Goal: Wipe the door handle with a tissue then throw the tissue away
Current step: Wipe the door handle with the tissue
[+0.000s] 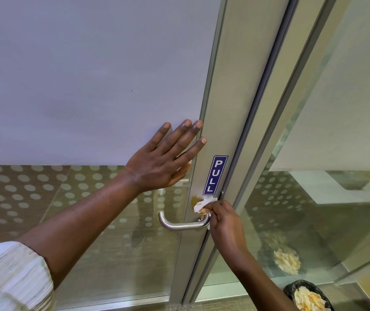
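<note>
Right hand (223,217) presses tissue (204,204) above door handle (182,224).

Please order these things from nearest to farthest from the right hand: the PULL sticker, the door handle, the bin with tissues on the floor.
From the right hand, which holds the tissue:
1. Door handle: just left of the hand, its base at the fingers.
2. PULL sticker: above the hand, on the door frame.
3. Bin: low on the floor, bottom right.
</note>
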Demonstrator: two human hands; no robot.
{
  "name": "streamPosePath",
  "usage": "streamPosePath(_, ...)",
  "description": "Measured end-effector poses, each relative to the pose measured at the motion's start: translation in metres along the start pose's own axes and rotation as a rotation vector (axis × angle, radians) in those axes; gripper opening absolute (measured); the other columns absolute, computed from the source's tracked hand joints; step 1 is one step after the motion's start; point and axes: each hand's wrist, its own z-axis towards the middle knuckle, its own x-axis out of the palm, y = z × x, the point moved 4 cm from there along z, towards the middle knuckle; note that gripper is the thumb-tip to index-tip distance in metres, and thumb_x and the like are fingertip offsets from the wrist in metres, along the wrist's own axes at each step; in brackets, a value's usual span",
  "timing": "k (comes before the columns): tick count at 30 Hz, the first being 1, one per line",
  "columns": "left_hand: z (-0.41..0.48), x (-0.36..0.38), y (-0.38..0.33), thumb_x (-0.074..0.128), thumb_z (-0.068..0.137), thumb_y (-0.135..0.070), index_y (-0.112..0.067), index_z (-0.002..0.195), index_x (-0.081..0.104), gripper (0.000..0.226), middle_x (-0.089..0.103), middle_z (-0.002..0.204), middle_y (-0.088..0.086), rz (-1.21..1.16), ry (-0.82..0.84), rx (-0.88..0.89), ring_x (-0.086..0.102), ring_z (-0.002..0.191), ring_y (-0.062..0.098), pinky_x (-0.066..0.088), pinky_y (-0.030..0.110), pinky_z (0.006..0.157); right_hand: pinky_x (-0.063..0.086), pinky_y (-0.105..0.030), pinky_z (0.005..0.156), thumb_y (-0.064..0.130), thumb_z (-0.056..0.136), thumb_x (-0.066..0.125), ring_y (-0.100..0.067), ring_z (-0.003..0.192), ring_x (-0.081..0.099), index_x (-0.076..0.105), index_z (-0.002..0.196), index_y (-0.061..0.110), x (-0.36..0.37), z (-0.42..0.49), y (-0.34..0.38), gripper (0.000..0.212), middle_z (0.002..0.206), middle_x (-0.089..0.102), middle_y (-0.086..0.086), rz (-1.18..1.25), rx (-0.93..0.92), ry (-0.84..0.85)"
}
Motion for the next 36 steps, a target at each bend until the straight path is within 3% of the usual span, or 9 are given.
streamPosePath(6,-0.001,0.001,0.0,0.055,0.107,-0.037,-0.011,0.166,0.037,0.068,0.03,0.172,0.02,-0.004,0.004,-0.002,0.026,0.161,0.036,0.01,0.052,0.133,0.041,-0.001,0.078,0.002,0.091,0.056,0.016,0.094,0.06,0.062,0.092,0.055,-0.007,-0.018,-0.007,0.054,0.099,0.065,0.035,0.131,0.048,-0.068)
streamPosePath(10,-0.001,0.001,0.0,0.057,0.106,-0.037,-0.011,0.167,0.036,0.069,0.03,0.173,0.02,-0.002,0.0,-0.002,0.026,0.162,0.036,0.01,0.052,0.134,0.049,-0.005,0.072,0.004,0.094,0.064,0.008,0.086,0.069,0.068,0.102,0.036,0.003,-0.012,-0.024,0.033,0.092,0.074,0.021,0.343,0.284,-0.09)
streamPosePath(16,-0.001,0.002,0.0,0.057,0.106,-0.037,-0.012,0.167,0.037,0.069,0.029,0.173,0.02,-0.002,-0.002,-0.006,0.025,0.162,0.035,0.008,0.052,0.134,0.055,-0.024,0.072,0.006,0.095,0.061,-0.005,0.084,0.07,0.068,0.096,0.031,0.016,-0.012,-0.03,0.026,0.09,0.074,0.013,0.274,0.242,-0.16)
streamPosePath(20,-0.002,0.003,0.0,0.056,0.106,-0.038,-0.012,0.167,0.035,0.07,0.026,0.174,0.019,-0.004,0.008,-0.001,0.022,0.163,0.035,0.007,0.052,0.135,0.045,-0.01,0.061,0.0,0.089,0.065,-0.001,0.072,0.066,0.061,0.081,0.035,0.031,-0.017,-0.03,0.036,0.077,0.07,0.02,0.216,0.234,-0.149)
streamPosePath(22,-0.002,0.004,0.001,0.055,0.107,-0.039,-0.012,0.168,0.034,0.07,0.026,0.174,0.019,0.005,0.007,-0.002,0.021,0.163,0.035,0.007,0.052,0.135,0.048,-0.009,0.065,-0.005,0.086,0.066,-0.003,0.07,0.069,0.064,0.08,0.029,0.039,-0.019,-0.032,0.034,0.077,0.073,0.018,0.41,0.346,-0.181)
streamPosePath(25,-0.003,0.005,0.0,0.054,0.107,-0.04,-0.012,0.169,0.031,0.071,0.022,0.175,0.019,0.007,0.018,0.004,0.018,0.164,0.034,0.005,0.051,0.135,0.058,-0.032,0.078,-0.01,0.087,0.065,-0.024,0.084,0.074,0.07,0.094,0.006,0.058,-0.022,-0.036,0.019,0.089,0.078,-0.008,0.883,0.637,-0.241)
streamPosePath(30,-0.003,0.005,0.0,0.054,0.107,-0.04,-0.012,0.169,0.031,0.072,0.024,0.175,0.019,0.008,0.018,0.005,0.018,0.164,0.034,0.005,0.051,0.135,0.061,-0.028,0.06,-0.003,0.092,0.06,-0.022,0.081,0.077,0.067,0.113,0.003,0.081,-0.025,-0.017,0.023,0.097,0.078,-0.013,1.599,0.966,-0.306)
streamPosePath(32,-0.003,0.004,0.001,0.054,0.107,-0.04,-0.012,0.169,0.031,0.072,0.024,0.174,0.019,0.007,0.022,0.007,0.018,0.164,0.034,0.005,0.051,0.135,0.061,-0.027,0.058,-0.004,0.093,0.058,-0.021,0.078,0.077,0.066,0.116,0.001,0.081,-0.025,-0.013,0.025,0.094,0.078,-0.014,1.707,1.032,-0.348)
streamPosePath(36,-0.003,0.003,0.0,0.054,0.107,-0.039,-0.012,0.168,0.033,0.07,0.026,0.174,0.019,0.002,0.023,0.011,0.023,0.162,0.035,0.006,0.051,0.134,0.063,-0.026,0.064,-0.006,0.093,0.056,-0.018,0.073,0.077,0.066,0.116,-0.003,0.075,-0.025,-0.011,0.025,0.091,0.078,-0.012,1.651,1.054,-0.344)
